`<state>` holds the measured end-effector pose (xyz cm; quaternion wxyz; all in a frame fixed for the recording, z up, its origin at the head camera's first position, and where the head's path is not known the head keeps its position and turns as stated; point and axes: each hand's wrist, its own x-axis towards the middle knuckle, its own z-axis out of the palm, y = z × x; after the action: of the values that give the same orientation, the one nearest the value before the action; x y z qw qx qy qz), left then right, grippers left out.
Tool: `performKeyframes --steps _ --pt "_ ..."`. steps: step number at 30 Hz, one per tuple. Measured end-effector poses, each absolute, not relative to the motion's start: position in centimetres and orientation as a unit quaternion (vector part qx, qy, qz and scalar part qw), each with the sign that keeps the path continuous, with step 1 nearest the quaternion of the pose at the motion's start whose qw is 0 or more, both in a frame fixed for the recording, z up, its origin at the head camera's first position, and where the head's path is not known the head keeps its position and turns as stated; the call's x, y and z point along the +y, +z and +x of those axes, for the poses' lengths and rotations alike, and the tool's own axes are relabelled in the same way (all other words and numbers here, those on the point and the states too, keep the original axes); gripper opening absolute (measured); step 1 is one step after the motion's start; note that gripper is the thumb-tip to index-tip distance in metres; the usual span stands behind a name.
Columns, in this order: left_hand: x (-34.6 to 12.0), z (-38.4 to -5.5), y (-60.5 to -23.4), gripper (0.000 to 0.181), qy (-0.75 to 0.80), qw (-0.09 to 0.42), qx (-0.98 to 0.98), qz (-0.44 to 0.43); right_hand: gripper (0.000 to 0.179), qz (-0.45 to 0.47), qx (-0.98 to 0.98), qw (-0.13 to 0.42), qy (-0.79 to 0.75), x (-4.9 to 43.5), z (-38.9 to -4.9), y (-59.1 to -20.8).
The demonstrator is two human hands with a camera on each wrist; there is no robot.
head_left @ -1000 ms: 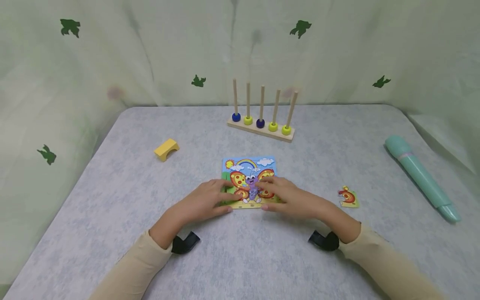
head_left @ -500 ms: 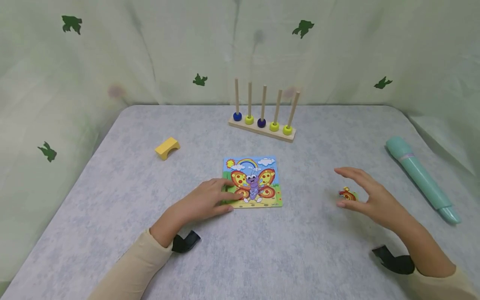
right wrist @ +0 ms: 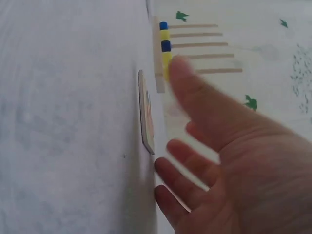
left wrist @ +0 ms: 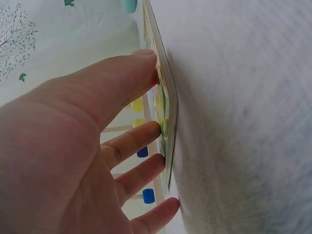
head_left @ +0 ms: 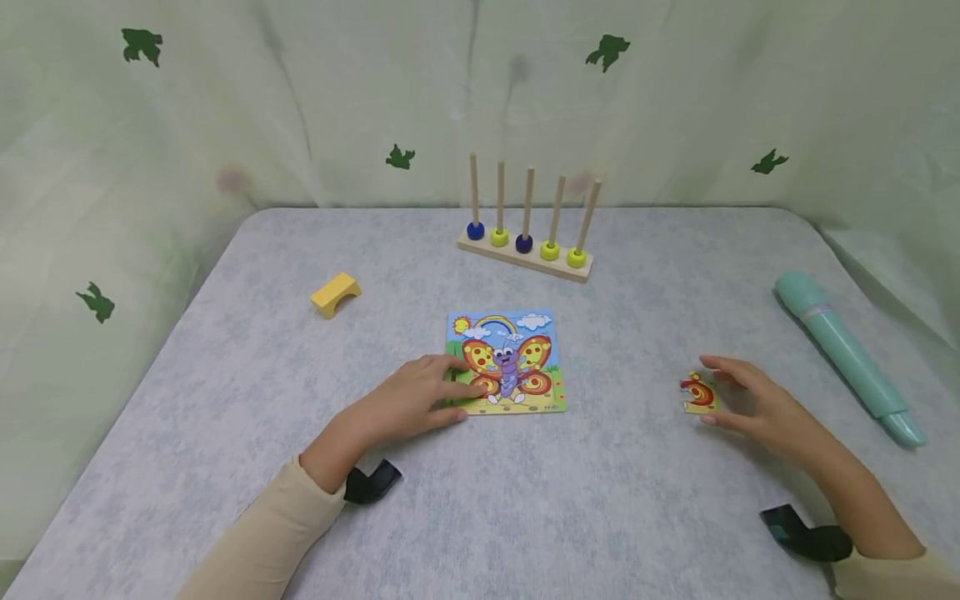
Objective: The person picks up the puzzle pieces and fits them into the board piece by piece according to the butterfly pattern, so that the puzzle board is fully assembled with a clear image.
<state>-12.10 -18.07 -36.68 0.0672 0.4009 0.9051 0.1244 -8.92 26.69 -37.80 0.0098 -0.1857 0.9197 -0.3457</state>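
A square butterfly jigsaw puzzle (head_left: 525,358) lies flat on the table with its picture up. My left hand (head_left: 412,398) rests on its left edge, fingertips spread over the picture and thumb at the near left corner, as the left wrist view also shows. Off to the right lies a loose puzzle piece (head_left: 699,395) with a red and orange swirl. Beside it is my right hand (head_left: 772,412), thumb and forefinger apart at the piece's right side. The right wrist view shows this hand's fingers (right wrist: 183,183) spread, with nothing held between them.
A wooden peg stand (head_left: 525,255) with blue and yellow beads stands behind the puzzle. A yellow arch block (head_left: 336,295) lies at the left. At the far right is a long teal microphone-shaped object (head_left: 847,354). A pale curtain (head_left: 337,100) hangs behind the table.
My right hand has left the puzzle and moved right to the loose piece, drawing slightly further right in the last half second. My left hand has stayed on the puzzle.
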Motion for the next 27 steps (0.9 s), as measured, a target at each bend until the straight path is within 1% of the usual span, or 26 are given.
performKeyframes --steps 5,8,12,15,19,23,25,27 --pt "-18.1 -12.1 -36.7 0.039 0.128 0.064 0.905 0.402 0.074 -0.171 0.931 0.025 -0.320 27.3 -9.2 -38.6" --pt "-18.1 -12.1 -36.7 0.039 0.128 0.063 0.904 0.403 0.070 -0.178 0.934 0.025 -0.310 27.3 -9.3 -38.6" --pt "-18.1 -12.1 -36.7 0.039 0.129 0.068 0.905 0.399 0.061 -0.197 0.938 -0.002 -0.286 27.0 -9.4 -38.7" --pt "-18.1 -12.0 -36.6 0.039 0.129 0.074 0.907 0.393 0.057 -0.202 0.943 -0.021 -0.263 26.7 -9.3 -38.6" --pt "-18.1 -12.0 -36.5 0.038 0.129 0.075 0.909 0.390 0.058 -0.196 0.949 -0.021 -0.248 26.4 -9.3 -38.5" --pt "-18.1 -11.9 -36.5 0.038 0.132 0.073 0.908 0.391 0.062 -0.179 0.952 0.001 -0.249 26.0 -9.3 -38.0" --pt "-18.1 -11.9 -36.5 0.038 0.134 0.073 0.907 0.392 0.062 -0.183 0.949 0.001 -0.255 25.6 -9.3 -37.6" --pt "-18.1 -11.9 -36.4 0.038 0.134 0.074 0.907 0.392 0.061 -0.198 0.945 -0.010 -0.259 25.0 -9.4 -37.1"
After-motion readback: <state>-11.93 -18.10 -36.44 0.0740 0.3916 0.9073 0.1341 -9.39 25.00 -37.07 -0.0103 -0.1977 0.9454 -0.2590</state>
